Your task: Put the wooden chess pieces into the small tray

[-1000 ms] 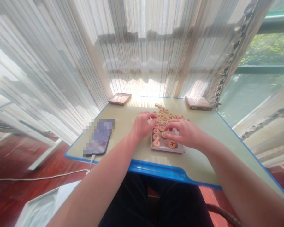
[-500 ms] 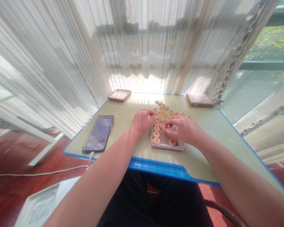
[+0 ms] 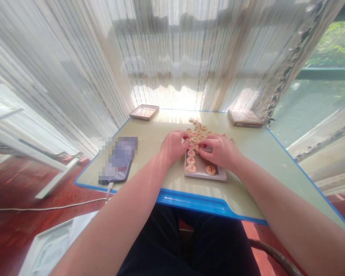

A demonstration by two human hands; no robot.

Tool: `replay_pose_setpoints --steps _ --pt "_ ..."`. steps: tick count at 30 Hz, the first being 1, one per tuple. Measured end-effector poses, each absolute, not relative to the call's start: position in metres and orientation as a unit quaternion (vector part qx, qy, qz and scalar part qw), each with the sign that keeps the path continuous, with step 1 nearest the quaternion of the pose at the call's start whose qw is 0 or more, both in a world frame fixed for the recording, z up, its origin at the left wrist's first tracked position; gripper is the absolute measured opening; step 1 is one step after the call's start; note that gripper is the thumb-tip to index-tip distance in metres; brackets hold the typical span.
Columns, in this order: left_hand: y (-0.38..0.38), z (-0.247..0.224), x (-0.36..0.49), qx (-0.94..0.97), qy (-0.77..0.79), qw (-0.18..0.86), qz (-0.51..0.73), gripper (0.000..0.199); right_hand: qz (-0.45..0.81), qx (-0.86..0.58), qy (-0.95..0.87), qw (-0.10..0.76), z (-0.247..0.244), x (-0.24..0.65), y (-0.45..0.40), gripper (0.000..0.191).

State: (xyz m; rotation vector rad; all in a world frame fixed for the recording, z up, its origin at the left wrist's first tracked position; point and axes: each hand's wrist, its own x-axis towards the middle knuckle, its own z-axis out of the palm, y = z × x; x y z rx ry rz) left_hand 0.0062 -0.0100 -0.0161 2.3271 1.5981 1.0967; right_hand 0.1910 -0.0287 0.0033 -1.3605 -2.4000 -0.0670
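A shallow white box (image 3: 205, 176) with a brown inside stands near the table's front edge. Down its left side runs a column of round wooden xiangqi pieces (image 3: 191, 160) with red characters; another piece (image 3: 211, 170) lies in its near right corner. My right hand (image 3: 220, 150) reaches over the box, thumb and fingertips closed on a red-marked xiangqi piece (image 3: 198, 147) beside the column's far end. At the far left corner of the box is my left hand (image 3: 176, 145), its fingers curled in a pinch; what they hold, if anything, is hidden. Loose pieces (image 3: 199, 128) lie beyond the box.
An open shallow box lid (image 3: 144, 112) stands at the table's back left, a closed box (image 3: 245, 117) at the back right. A phone (image 3: 120, 159), partly pixelated, lies on the left with a white cable (image 3: 109, 189). Curtains (image 3: 172, 57) hang behind the table (image 3: 250, 191).
My right hand has moved slightly away from me and left, its piece now close against the column. My left hand stays pinched by the box's far left corner. The view has shifted slightly.
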Motion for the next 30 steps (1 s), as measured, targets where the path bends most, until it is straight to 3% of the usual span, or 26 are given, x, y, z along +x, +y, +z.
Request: replay_pose_setpoints --steps 15,22,30 --pt "-0.009 -0.017 0.005 0.772 0.522 0.060 0.358 0.019 -0.018 -0.488 -0.849 0.203 0.010 0.195 -0.033 0.026" --pt "-0.009 -0.017 0.005 0.770 0.530 0.069 0.349 0.019 0.141 -0.443 -0.884 0.054 0.038 0.224 -0.049 0.019" --pt "-0.008 -0.018 0.004 0.774 0.516 0.070 0.360 0.020 0.165 -0.454 -0.875 0.019 0.030 0.221 -0.049 0.019"
